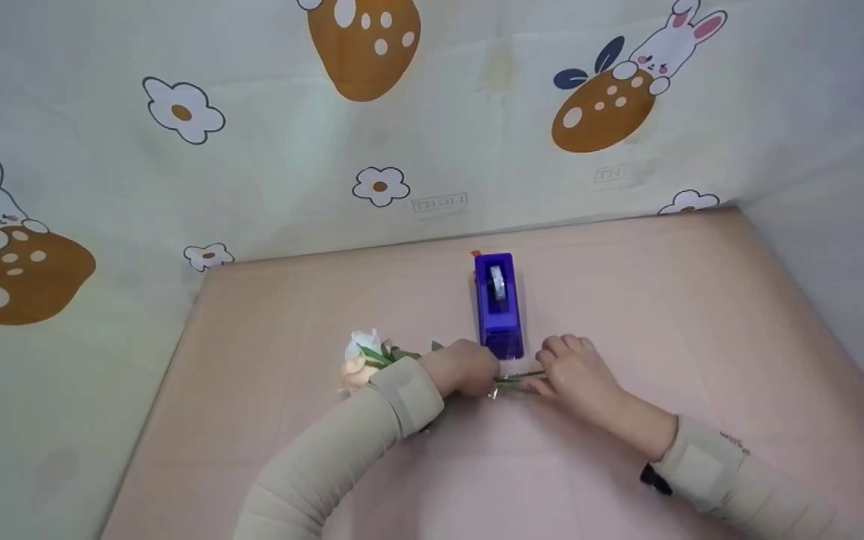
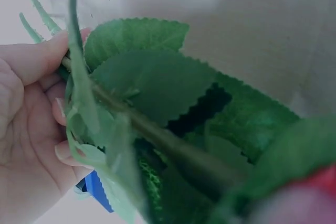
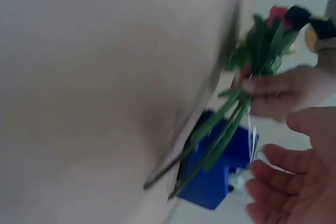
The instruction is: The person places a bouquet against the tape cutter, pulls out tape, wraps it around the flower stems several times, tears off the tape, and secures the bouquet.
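My left hand (image 1: 469,366) grips a bunch of artificial flowers (image 1: 361,367) by the stems, below the leaves. White and peach blooms face left in the head view; a red bloom (image 3: 278,13) shows in the right wrist view. The bare stem ends (image 3: 215,135) stick out past the left hand toward my right hand (image 1: 578,371). The right hand's fingers are loosely bent beside the stem ends, and nothing is plainly held in them. A shiny clear strip, seemingly tape (image 3: 253,140), hangs at the stems. Just beyond the hands stands a blue tape dispenser (image 1: 499,322).
A pinkish cloth covers the table (image 1: 289,307). Behind and at the sides rises a pale curtain (image 1: 274,165) printed with rabbits and flowers. A small orange piece (image 1: 476,254) shows at the dispenser's far end.
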The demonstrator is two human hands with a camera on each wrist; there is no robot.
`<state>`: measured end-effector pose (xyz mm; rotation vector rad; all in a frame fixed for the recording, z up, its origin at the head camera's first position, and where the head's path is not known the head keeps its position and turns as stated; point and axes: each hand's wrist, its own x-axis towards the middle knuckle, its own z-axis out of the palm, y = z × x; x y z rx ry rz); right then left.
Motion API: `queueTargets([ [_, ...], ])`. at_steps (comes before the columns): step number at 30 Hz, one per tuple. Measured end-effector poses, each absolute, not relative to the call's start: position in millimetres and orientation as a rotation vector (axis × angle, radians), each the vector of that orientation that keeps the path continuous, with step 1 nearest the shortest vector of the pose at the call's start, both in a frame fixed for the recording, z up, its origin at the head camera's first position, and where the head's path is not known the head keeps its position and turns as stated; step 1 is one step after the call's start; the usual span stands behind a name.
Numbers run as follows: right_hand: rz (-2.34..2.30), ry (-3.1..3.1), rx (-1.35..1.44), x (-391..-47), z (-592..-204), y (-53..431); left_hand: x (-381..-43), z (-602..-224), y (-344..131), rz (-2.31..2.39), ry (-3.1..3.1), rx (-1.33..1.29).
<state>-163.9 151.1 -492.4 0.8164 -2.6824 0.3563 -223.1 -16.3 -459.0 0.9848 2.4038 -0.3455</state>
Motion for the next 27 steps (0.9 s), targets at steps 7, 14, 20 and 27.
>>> queueTargets([
  [7,0.258,-2.813,1.127,-190.1,-515.2,159.0,-224.8,-455.9,-17.5,-0.344,2.398,0.966],
  [14,0.369,-2.826,1.416,-198.4,-522.3,163.8,-224.1,-455.8,-17.7,-0.369,2.398,1.008],
  [20,0.567,-3.015,1.425,-198.2,-521.1,163.6,-224.4,-454.2,-18.8,-0.353,2.4,0.99],
  [27,0.71,-3.047,1.385,-199.4,-521.8,163.6,-221.4,-451.1,-17.8,-0.424,2.452,1.055],
])
